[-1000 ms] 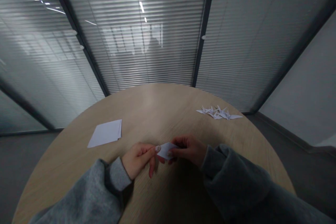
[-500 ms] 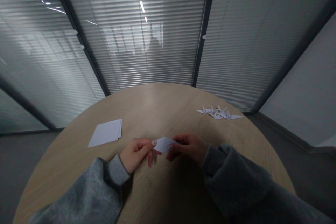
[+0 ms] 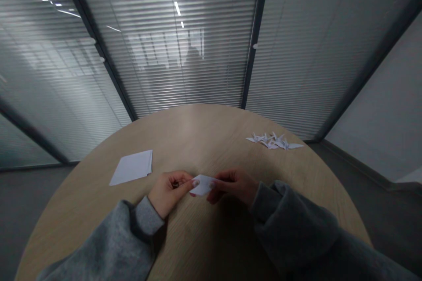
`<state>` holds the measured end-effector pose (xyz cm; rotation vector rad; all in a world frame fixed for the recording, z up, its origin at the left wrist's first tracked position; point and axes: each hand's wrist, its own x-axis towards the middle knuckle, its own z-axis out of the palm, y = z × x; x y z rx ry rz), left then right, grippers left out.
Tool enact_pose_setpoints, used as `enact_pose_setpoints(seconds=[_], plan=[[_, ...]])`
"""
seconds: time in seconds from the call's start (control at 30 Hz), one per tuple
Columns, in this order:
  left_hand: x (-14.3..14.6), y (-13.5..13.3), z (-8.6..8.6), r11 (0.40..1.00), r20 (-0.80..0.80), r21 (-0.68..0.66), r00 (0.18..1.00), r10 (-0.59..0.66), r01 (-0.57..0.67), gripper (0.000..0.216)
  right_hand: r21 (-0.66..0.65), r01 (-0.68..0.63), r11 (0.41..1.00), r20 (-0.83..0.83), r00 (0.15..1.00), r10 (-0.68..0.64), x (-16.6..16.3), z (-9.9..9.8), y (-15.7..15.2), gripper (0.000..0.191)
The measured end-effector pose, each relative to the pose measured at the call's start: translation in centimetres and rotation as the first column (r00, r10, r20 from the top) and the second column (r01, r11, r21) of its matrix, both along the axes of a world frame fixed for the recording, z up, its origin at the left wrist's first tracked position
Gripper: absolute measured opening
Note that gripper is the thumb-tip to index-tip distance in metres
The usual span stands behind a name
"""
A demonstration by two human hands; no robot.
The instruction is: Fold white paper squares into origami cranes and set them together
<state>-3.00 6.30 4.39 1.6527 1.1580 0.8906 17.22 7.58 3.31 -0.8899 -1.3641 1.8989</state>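
Note:
Between my two hands is a small folded piece of white paper point(image 3: 202, 185), roughly diamond-shaped. My left hand point(image 3: 171, 191) pinches its left corner, thumb on top. At the right corner, my right hand point(image 3: 232, 183) grips it between thumb and fingers, the fingertips partly hidden beneath. The paper is held just above the wooden table point(image 3: 194, 140). To the left of my left hand lies a stack of white paper sheets point(image 3: 132, 167). Several folded white paper cranes point(image 3: 273, 141) sit in a cluster beyond my right hand.
The round table's far edge runs close to glass panels with blinds point(image 3: 198, 74) and dark frames. A white wall point(image 3: 385, 105) stands at the right. Grey sleeves point(image 3: 296, 224) cover both my forearms, which rest over the near part of the table.
The fingers of my left hand have curled in under the paper, where some hung down before. The folded paper has shifted slightly left and tilted a little. Both hands keep hold of it.

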Motion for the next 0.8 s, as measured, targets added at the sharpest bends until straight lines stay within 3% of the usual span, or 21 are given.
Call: enact_pose_setpoints(seconds=[0.47,0.67,0.8], plan=[[0.06,0.08,0.38,1.000,0.010,-0.006,1.000,-0.002,0.002,0.035,0.129,0.020,0.991,0.078,0.996,-0.030,0.47,-0.21,0.34,0.043],[0.04,0.21,0.14,0.998,0.005,-0.048,1.000,-0.030,0.031,0.037,0.157,0.100,0.983,0.027,0.994,-0.105,0.22,0.07,0.29,0.045],[0.14,-0.29,0.15,0.997,0.051,0.068,0.998,-0.039,0.035,0.034,0.177,0.130,0.976,0.007,0.991,-0.133,0.16,0.44,0.15,0.043]])
